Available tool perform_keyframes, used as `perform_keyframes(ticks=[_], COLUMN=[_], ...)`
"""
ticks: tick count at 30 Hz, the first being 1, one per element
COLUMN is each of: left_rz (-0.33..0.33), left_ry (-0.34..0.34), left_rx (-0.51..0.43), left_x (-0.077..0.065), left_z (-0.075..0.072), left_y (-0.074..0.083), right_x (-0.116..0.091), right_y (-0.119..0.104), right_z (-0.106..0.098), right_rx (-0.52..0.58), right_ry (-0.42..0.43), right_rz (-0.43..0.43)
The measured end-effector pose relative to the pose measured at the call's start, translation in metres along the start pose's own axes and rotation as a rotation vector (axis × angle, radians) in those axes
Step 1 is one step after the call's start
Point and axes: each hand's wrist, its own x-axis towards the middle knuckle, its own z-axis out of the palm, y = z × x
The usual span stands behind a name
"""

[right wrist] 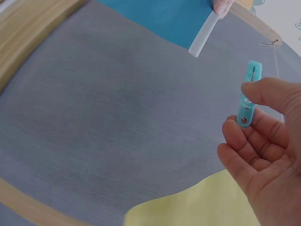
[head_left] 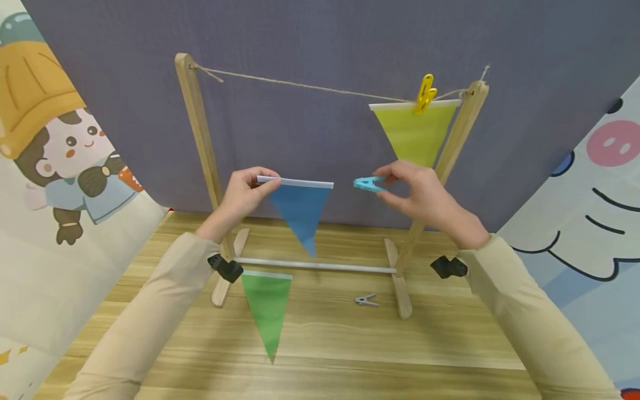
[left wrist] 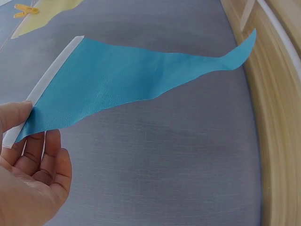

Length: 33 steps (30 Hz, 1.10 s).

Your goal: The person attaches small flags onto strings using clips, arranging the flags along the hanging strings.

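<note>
Head view: a grey-blue backdrop (head_left: 310, 33) rose behind a wood-grained bench (head_left: 350, 344). On the bench stood a wooden frame (head_left: 199, 122), its posts set on long feet and joined by a white crossbar (head_left: 315, 265), presumably to keep the posts steady beneath the string (head_left: 300, 85) tied between their tops. Near the right post (head_left: 459, 128) a yellow flag (head_left: 420, 133) hung point downward, its lower part hidden by the right hand (head_left: 417, 186). A blue flag (head_left: 302, 211) was held in the air below the string, its white strip (head_left: 305, 183) nearly level. A green flag (head_left: 268, 311) lay flat on the bench, its point away from the crossbar. The left hand (head_left: 245, 191) grasped the blue flag at one end of the strip, between thumb and fingers; this grip likely served to leave the remaining edge free. The fingers and thumb of the right hand pinched a turquoise clip (head_left: 367, 184) by its handles, probably for squeezing; its jaws faced the blue flag without touching it, and whether they were spread could not be told. A yellow clip (head_left: 425, 94) gripped the yellow flag's top edge at the string, seemingly bearing its weight. A grey clip (head_left: 366, 300) lay loose on the bench, apparently within easy reach.
</note>
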Motion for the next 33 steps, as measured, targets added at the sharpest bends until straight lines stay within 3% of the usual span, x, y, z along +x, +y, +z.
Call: perform_keyframes(ticks=[9, 15, 26, 33], left_rz=[0.037, 0.021, 0.061, 0.054], left_ry=[0.026, 0.053, 0.095, 0.085], left_rx=[-0.012, -0.036, -0.142, -0.185], left_x=[0.007, 0.014, 0.029, 0.04], left_z=[-0.004, -0.005, -0.007, -0.007], left_y=[0.011, 0.021, 0.041, 0.055], right_x=[0.021, 0.035, 0.059, 0.072], right_y=[-0.005, -0.009, -0.016, -0.015], right_z=[-0.008, -0.015, -0.033, -0.044], right_rx=[-0.018, -0.023, -0.089, -0.136], right_ry=[0.012, 0.044, 0.107, 0.176], right_rz=[-0.001, -0.008, -0.021, -0.022])
